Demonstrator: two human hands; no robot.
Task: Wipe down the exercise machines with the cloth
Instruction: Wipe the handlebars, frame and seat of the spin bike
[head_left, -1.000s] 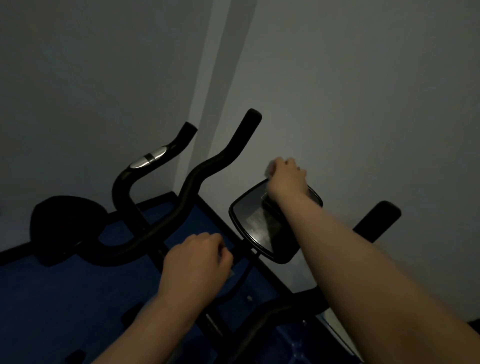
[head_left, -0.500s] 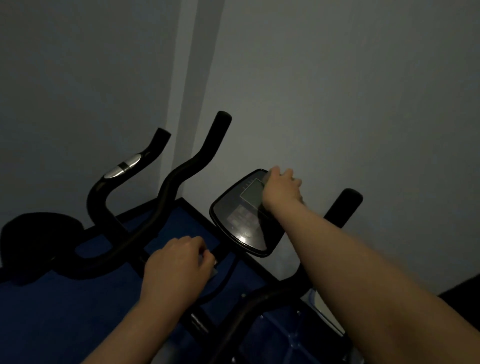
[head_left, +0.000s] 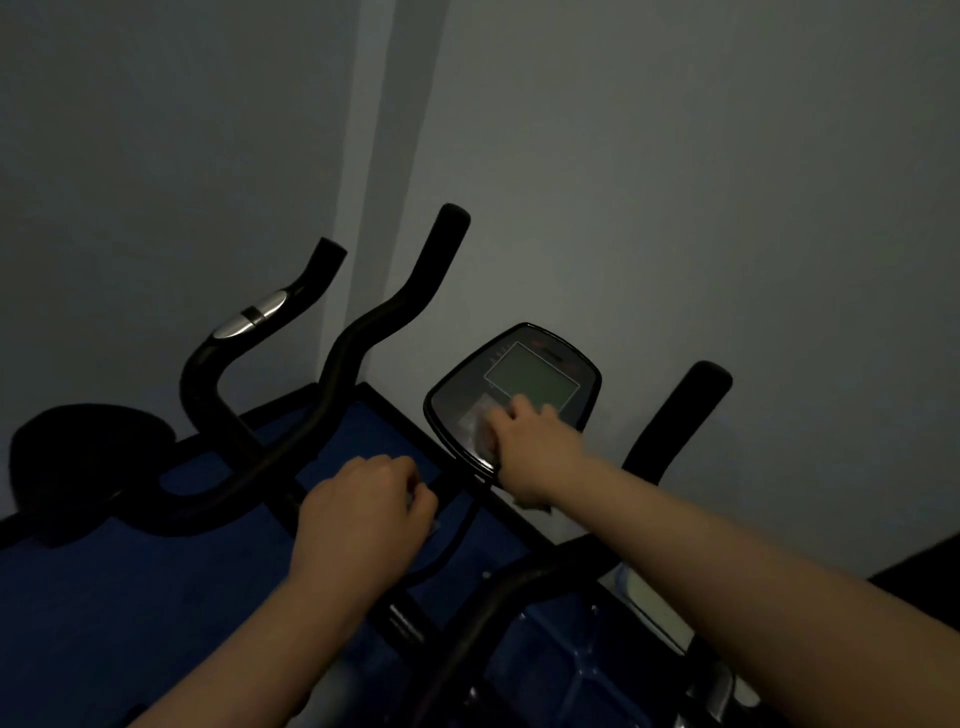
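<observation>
A: Left hand (head_left: 358, 512)?
B: Fingers curled round the frame, likely steadying the exercise bike (head_left: 363, 332).
A: Right hand (head_left: 530, 441)?
B: Pressing the pale cloth (head_left: 480, 426), bunched under curled fingers, against the console (head_left: 519, 384) lower face, wiping. Wall (head_left: 675, 182) behind.

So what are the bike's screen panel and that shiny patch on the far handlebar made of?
The screen panel looks like glossy black plastic: light glints off its lower edge beside the right hand, and its window reads as flat and greyish. The shiny patch seems polished metal, bright silver against the matte black handlebar, which may be foam or rubber.
</observation>
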